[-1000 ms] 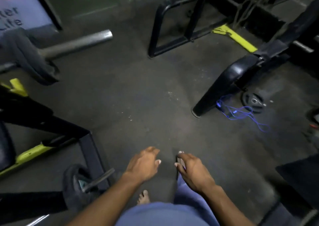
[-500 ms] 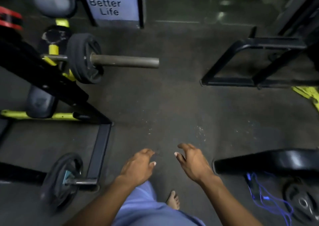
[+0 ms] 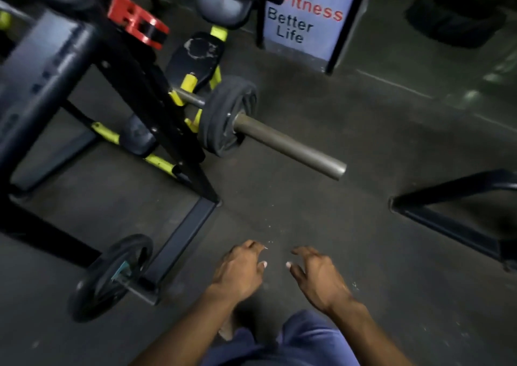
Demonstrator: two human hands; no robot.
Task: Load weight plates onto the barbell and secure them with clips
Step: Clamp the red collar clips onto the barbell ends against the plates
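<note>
Dark rubber gym floor point(image 3: 307, 197) fills the frame; a grey steel barbell sleeve point(image 3: 288, 144) with black plates point(image 3: 223, 119) juts centre-frame, a red clip point(image 3: 140, 25) upper left. Left hand point(image 3: 237, 273) and right hand point(image 3: 319, 276), fingers loosely spread, hold nothing, bottom centre.

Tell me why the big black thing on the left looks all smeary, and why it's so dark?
In the head view, the black rack frame and red barbell clip are streaked with motion blur; the barbell sleeve and sign look sharper; lighting is dim, with faint glare on the floor.
</note>
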